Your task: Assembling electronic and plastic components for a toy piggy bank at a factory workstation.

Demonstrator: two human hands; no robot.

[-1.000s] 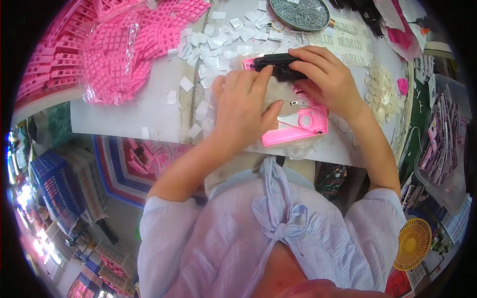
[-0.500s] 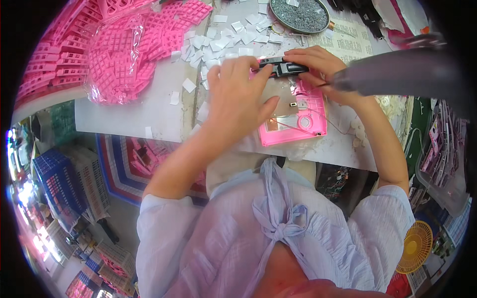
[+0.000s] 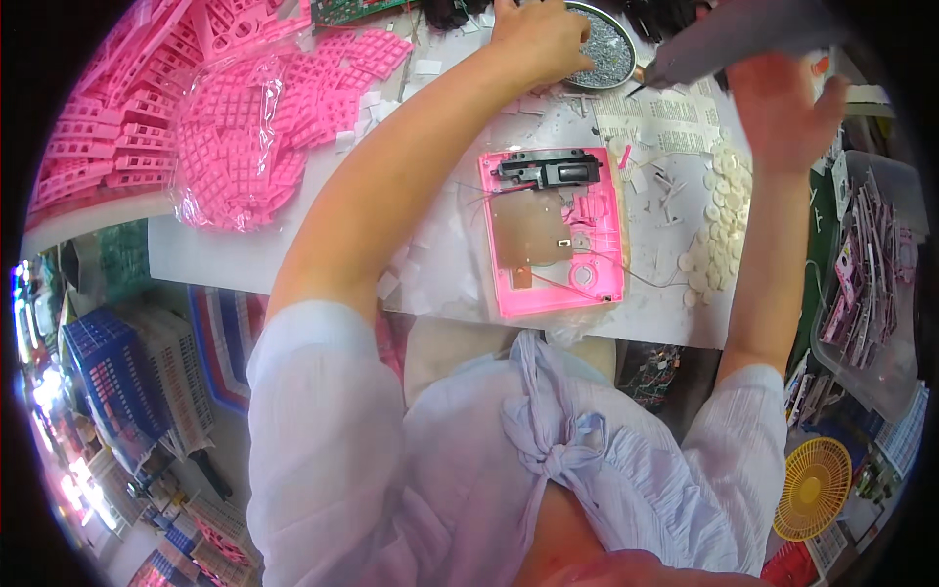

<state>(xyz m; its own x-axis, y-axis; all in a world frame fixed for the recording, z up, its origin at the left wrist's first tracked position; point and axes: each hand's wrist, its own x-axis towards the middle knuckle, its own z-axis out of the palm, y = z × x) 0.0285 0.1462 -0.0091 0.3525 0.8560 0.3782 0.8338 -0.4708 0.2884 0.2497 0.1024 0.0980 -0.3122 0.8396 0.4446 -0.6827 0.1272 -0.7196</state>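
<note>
My left hand (image 3: 544, 41) reaches over the left part of a round dish of small metal screws (image 3: 608, 57). Its thumb and index finger are apart; the other fingertips run past the top edge. My right hand (image 3: 788, 115) is raised at the upper right, smeared by motion, its thumb out to the side. It is at the dark powered screwdriver (image 3: 753, 44), whose body hides the fingers. In front of me a pink plastic housing (image 3: 606, 279) lies open side up. A black rectangular mechanism (image 3: 567, 172) sits across its far end, beside a brownish flat plate (image 3: 528, 227) and thin wires.
Pink grid-shaped parts (image 3: 230, 137), partly bagged, are heaped at the left. White paper squares (image 3: 370, 108) lie near them. On the right are off-white discs (image 3: 722, 196), a printed sheet (image 3: 665, 119) and a clear bin of parts (image 3: 871, 284). Blue crates (image 3: 112, 367) stand low left.
Both hands have left the black mechanism. My left hand has moved up to the screw dish, my right hand up and right to the screwdriver. The screwdriver's tip has shifted upward.
</note>
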